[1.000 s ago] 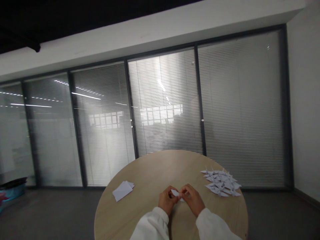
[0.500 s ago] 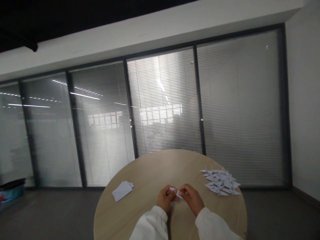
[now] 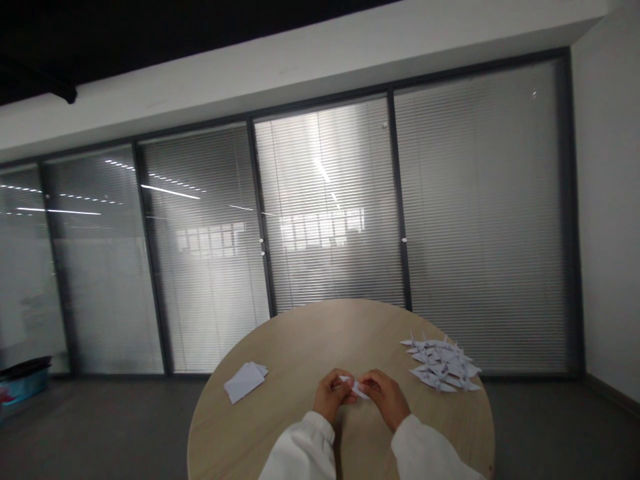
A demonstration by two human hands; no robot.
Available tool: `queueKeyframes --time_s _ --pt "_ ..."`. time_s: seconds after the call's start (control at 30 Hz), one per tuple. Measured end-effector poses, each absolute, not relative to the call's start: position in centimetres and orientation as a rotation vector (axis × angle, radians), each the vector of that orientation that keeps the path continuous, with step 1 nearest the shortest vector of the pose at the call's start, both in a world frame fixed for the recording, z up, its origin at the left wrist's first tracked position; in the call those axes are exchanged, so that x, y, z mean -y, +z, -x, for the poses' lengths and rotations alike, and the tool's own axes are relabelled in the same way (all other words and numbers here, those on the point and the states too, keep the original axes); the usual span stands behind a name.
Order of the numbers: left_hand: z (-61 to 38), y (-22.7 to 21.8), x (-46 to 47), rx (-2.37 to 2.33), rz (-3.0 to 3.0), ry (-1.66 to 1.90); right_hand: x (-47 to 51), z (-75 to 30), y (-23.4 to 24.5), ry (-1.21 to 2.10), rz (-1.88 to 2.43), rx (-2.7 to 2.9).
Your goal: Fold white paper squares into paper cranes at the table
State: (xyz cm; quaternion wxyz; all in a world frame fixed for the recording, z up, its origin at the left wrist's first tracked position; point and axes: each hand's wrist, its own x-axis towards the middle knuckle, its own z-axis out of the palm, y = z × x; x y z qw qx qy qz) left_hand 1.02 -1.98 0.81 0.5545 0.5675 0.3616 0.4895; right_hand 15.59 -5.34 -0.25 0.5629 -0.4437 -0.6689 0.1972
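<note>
My left hand and my right hand meet over the near part of a round wooden table. Both pinch a small folded piece of white paper between their fingertips, just above the tabletop. White sleeves cover both forearms. To the right lies a heap of several folded white paper cranes. To the left, a small stack of flat white paper squares rests on the table.
Behind the table runs a wall of glass panels with shut blinds and dark frames. Grey carpet floor surrounds the table. A blue and dark object sits on the floor at the far left.
The folded paper has turned a little between my fingers and looks narrower now. Both hands stay in the same spot over the table.
</note>
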Motion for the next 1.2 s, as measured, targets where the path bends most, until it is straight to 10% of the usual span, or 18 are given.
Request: queueKeyframes --time_s 1.2 --pt "-1.37 0.52 1.78 -0.9 -1.379 1.191 5.03 -15.62 -0.57 0.514 1.112 1.529"
